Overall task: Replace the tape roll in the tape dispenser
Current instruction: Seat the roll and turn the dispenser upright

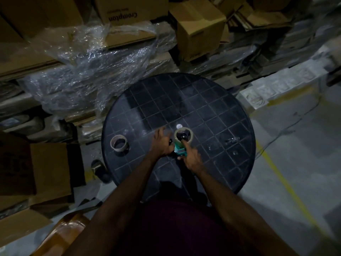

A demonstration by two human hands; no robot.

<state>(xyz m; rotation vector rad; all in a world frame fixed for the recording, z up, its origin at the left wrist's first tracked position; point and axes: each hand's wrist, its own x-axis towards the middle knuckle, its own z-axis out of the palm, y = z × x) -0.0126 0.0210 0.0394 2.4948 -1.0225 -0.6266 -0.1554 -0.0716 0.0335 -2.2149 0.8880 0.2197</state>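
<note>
Seen from a head-worn camera in dim warehouse light: a person in a dark maroon garment (177, 224), visible at the near edge of the round black worktop (203, 100). Both forearms are bare, with no sleeves showing, and neither the left hand (163, 145) nor the right hand (191, 157) wears a glove, ring or watch

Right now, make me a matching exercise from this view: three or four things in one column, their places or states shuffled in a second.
Things:
1. Green tape dispenser
2. Pale empty tape core
3. Round tape roll
4. Round black grid table

Places or states:
A. lies alone, left of the hands
B. bears everything
C. held between both hands
D. sits on the dispenser

Pairs: 1-C, 2-A, 3-D, 4-B
</note>
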